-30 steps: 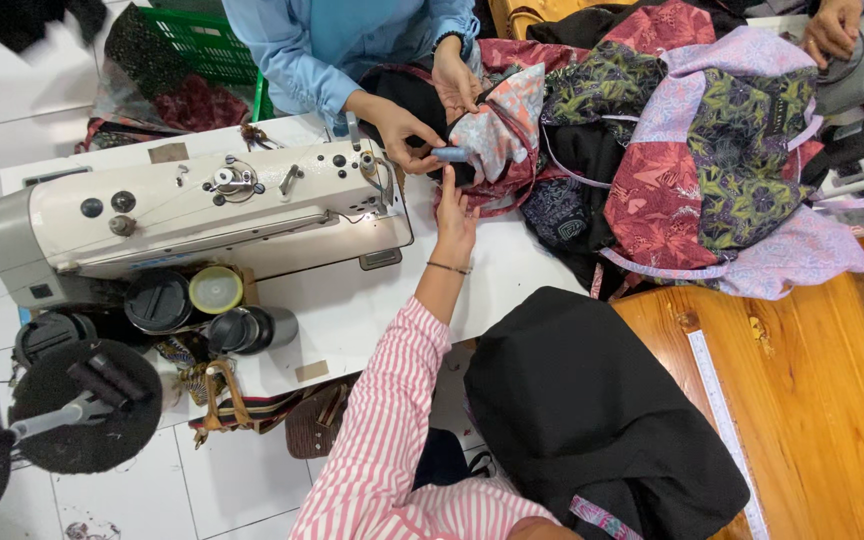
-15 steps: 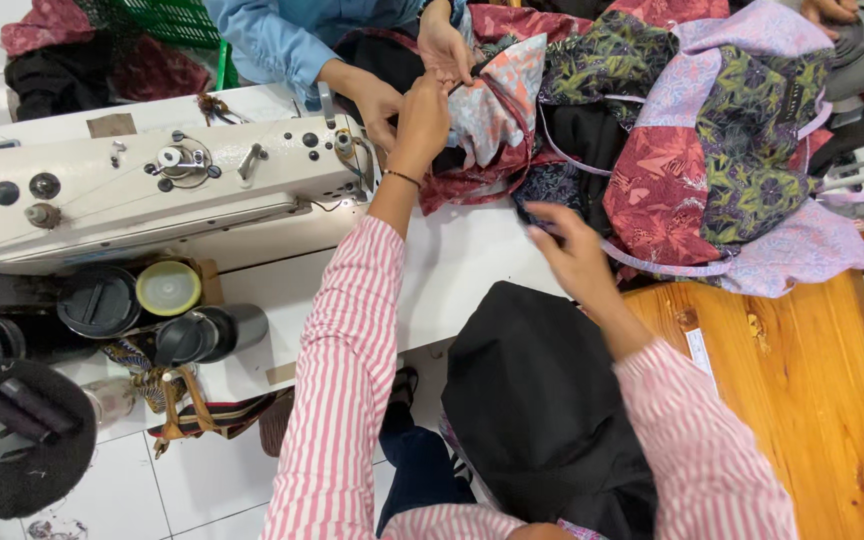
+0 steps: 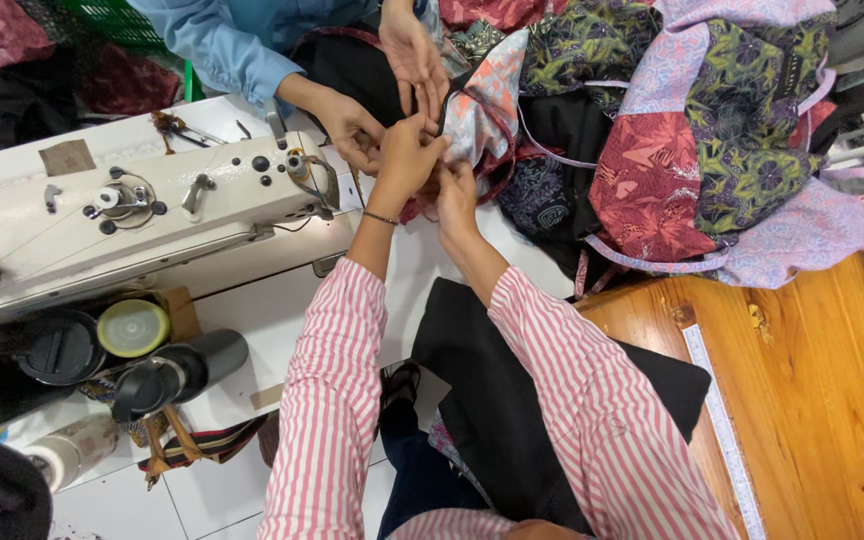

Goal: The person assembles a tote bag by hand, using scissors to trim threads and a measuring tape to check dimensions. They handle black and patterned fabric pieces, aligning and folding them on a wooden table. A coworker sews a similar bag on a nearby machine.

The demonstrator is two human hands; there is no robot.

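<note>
While both arms reach far across the table, here's how it all sits:

left hand (image 3: 407,155): fingers curled together, pinching at the patchwork fabric (image 3: 482,105); thin bracelet on the wrist
right hand (image 3: 455,190): just beside the left one and touching it, fingers tucked into the same fabric, so can't tell how tight the grip is
fabric: far middle of the table, right next to the sewing machine (image 3: 132,215) head
co-worker's hands (image 3: 352,125): blue sleeves, coming in from the far side, touching the same spot
pile (image 3: 722,150): more patterned pieces heaped to the right, purple, red and green
black cloth (image 3: 512,400): near, across the lap
cups (image 3: 132,328): near left, under the machine
ruler (image 3: 722,420): on the wooden top, right
</note>
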